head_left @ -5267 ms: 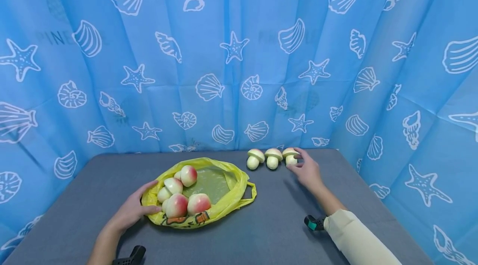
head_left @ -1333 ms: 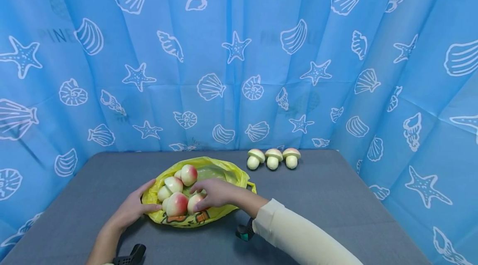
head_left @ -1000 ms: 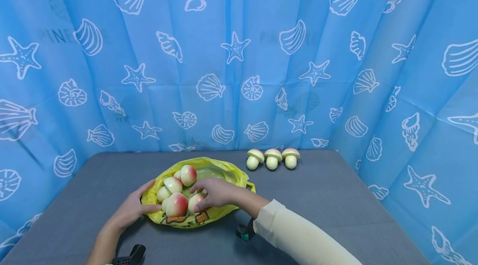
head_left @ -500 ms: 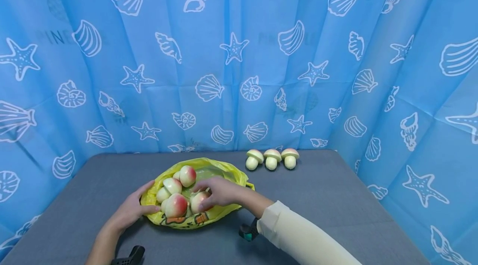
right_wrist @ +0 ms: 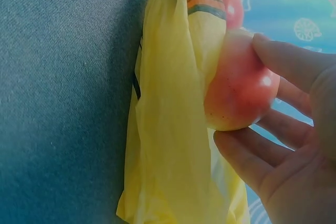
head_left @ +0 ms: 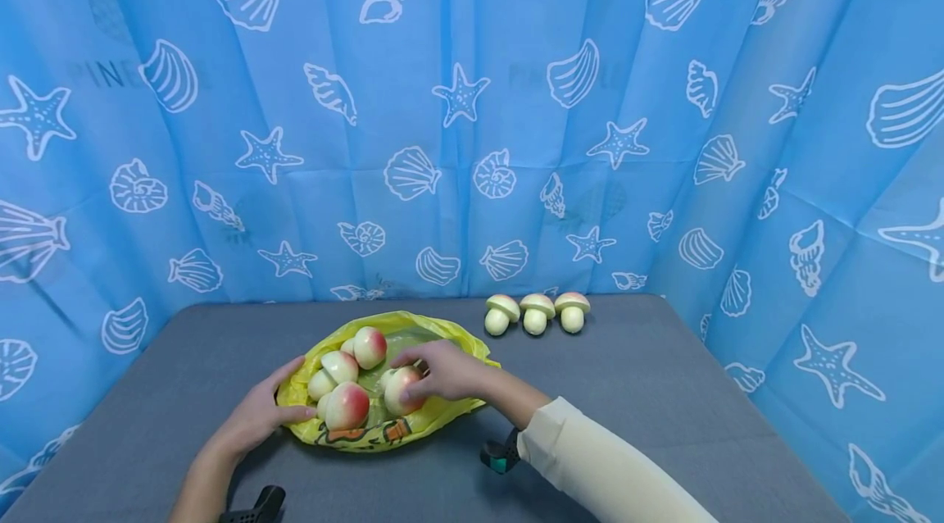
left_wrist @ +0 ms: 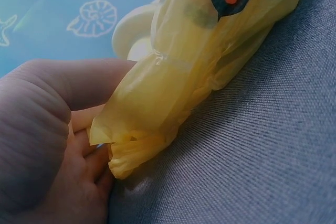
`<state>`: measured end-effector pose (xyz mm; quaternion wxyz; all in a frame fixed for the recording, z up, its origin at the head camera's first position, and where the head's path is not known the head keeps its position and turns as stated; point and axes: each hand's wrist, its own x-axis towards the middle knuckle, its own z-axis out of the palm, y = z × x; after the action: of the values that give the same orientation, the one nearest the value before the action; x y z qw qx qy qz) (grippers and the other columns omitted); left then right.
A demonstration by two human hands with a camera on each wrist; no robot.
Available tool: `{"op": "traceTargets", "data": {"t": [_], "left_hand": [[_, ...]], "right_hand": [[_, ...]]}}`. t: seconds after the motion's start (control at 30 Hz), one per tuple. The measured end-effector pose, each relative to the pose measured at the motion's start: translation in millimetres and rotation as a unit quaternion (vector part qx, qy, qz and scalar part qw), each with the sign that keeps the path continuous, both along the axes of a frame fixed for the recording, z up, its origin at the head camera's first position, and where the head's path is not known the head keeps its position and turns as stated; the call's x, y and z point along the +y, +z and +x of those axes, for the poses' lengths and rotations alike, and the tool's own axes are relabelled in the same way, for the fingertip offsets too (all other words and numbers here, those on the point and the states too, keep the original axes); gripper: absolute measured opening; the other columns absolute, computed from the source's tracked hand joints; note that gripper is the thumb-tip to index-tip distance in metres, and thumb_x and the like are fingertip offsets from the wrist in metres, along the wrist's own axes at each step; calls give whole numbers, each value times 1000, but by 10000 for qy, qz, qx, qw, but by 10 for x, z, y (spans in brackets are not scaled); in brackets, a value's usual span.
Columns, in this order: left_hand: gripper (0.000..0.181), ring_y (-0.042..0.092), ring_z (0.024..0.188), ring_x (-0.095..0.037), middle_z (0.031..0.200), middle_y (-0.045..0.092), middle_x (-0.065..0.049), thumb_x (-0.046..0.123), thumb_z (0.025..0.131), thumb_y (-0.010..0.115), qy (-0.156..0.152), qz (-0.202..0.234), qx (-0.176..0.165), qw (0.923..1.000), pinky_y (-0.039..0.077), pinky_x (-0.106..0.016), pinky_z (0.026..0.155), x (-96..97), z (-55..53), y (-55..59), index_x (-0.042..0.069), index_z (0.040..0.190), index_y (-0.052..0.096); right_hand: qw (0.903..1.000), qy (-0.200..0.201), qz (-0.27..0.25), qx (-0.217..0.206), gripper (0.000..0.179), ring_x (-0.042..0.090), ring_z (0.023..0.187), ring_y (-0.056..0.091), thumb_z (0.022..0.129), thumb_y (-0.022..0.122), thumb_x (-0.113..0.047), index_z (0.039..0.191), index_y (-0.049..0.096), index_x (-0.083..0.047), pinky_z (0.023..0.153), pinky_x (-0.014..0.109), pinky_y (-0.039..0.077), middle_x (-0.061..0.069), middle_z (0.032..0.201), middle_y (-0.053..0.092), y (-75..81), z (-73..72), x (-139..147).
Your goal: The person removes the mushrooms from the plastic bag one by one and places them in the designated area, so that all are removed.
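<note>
Both hands are at work in the lower middle of the frame: the right hand (head_left: 450, 371) grasps a mushroom (head_left: 401, 392) by its red-tinged cap, thumb and fingers round it, inside the yellow bag (head_left: 442, 415), while the left hand (head_left: 261, 411) holds the bag's left end, thumb over the rim.

About five seconds ago the right hand was at the rightmost of the row of mushrooms (head_left: 537, 316) near the table's (head_left: 590, 408) far edge. Since a second ago, the grasped mushroom has shifted right, its stem now showing, and a gap has opened between it and the loose mushroom (head_left: 347, 406) at the bag's front. The left hand and the row have stayed put.

Faint dark letters on the curtain (head_left: 457, 154), upper left, read "PINE"; what follows is too pale. The bag's black-and-orange print (head_left: 397, 430) is too creased to read.
</note>
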<state>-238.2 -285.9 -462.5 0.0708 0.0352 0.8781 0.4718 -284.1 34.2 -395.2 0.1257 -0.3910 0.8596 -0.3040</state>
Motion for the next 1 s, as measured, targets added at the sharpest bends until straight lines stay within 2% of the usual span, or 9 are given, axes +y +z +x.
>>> {"op": "traceTargets", "data": {"t": [0.37,0.6,0.83,1.0], "left_hand": [[98,18,136,-53,152,17,-35,33,84,75,16,-104,-3,9999,20,-67,106,2,-10,-9,-1,154,16],[98,17,137,-53,152,17,-35,33,83,76,42,-145,-19,9999,18,-67,106,6,-17,-17,-2,154,16],[99,17,137,-54,152,17,-35,33,83,76,47,-131,-34,9999,18,-67,106,14,-18,-20,-1,154,16],[98,17,137,-54,152,17,-35,32,83,76,21,-54,-17,10000,19,-67,106,16,-7,-6,-1,154,16]], "right_hand": [[9987,-381,-281,-177,44,15,109,60,86,76,-21,127,64,-14,86,25,49,-6,121,64,54,-24,118],[9969,-580,-510,120,42,19,107,61,86,76,-20,126,65,-13,84,27,50,0,119,64,77,-28,214],[9914,-807,-1011,173,41,23,108,61,86,76,-16,125,64,-8,88,39,51,5,120,64,122,-28,347],[9871,-966,-1256,238,40,21,107,62,85,77,-19,122,65,-10,85,33,52,4,116,66,126,-55,450]]}}
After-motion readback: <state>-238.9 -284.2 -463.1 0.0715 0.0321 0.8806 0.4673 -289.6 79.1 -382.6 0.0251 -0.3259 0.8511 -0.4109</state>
